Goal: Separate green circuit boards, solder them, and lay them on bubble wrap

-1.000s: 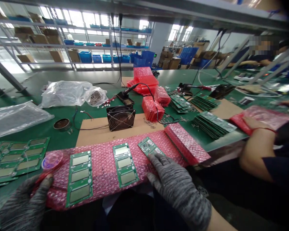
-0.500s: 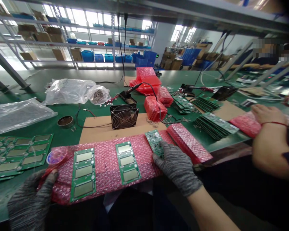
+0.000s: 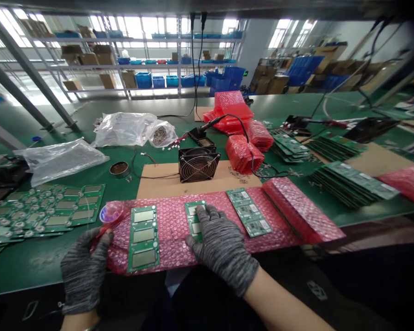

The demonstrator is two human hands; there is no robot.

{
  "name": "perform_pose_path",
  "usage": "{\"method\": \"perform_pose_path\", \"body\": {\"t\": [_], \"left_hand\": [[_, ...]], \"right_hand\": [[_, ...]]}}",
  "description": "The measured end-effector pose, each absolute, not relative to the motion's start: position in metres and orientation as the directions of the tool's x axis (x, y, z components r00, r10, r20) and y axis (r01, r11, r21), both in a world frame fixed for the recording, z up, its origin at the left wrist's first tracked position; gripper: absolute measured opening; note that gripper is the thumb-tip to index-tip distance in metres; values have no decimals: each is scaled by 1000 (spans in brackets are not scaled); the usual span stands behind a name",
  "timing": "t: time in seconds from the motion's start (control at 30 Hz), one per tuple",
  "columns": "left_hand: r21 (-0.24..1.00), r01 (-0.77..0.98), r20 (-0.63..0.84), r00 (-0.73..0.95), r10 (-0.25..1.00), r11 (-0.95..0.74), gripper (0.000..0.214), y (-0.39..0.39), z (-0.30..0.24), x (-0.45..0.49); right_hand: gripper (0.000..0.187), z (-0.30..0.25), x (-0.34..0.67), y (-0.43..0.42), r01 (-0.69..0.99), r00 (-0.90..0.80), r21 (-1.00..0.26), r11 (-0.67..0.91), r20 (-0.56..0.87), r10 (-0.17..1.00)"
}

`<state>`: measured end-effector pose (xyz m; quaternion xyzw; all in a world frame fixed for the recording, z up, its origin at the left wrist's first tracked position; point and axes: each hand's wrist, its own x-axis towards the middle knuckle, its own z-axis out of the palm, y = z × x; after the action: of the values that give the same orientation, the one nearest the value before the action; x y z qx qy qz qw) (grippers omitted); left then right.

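Note:
A pink bubble wrap sheet (image 3: 174,230) lies along the bench's front edge with three green circuit boards in a row. The left circuit board (image 3: 144,239) shows three grey display windows. At the right, another circuit board (image 3: 249,212) has its component side up. My right hand (image 3: 224,246), in a grey knit glove, grips the middle circuit board (image 3: 193,218), thumb and fingers at opposite edges and covering much of it. My left hand (image 3: 84,264), gloved too, pinches the wrap's left end beside a small round blue-and-white item (image 3: 111,213).
Loose display boards (image 3: 72,214) spread at the left. Behind the wrap stand a black fan (image 3: 198,164) on cardboard, a soldering iron (image 3: 212,124), a round tin (image 3: 119,169) and red bubble-wrap bundles (image 3: 243,154). Stacked boards (image 3: 355,184) sit at right.
My right hand has left the right board and moved left onto the middle one. My left hand keeps its hold on the wrap. The view has swung left, and the co-worker's arm is out of sight.

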<state>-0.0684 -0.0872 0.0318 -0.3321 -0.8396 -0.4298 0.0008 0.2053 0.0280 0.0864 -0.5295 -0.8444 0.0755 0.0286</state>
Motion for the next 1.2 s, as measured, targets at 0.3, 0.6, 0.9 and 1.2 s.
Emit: {"method": "perform_pose_path", "body": {"t": [0.3,0.6,0.9,1.2], "left_hand": [[707,548,263,-790,553,447,44,-85,34,-67],[622,558,200,-792,578,550,51,-85,38,-65],[632,575,226,-778,586,520,52,-84,36,-69],[793,524,278,-766,579,313,37,-82,35,-64]], "right_hand": [[44,90,248,45,753,-431,-479,451,158,888],[38,90,347,93,744,-257,-617,258,92,962],[36,95,345,96,912,-73,-379,159,231,970],[51,98,160,-1,665,-672,-263,699,196,714]]}}
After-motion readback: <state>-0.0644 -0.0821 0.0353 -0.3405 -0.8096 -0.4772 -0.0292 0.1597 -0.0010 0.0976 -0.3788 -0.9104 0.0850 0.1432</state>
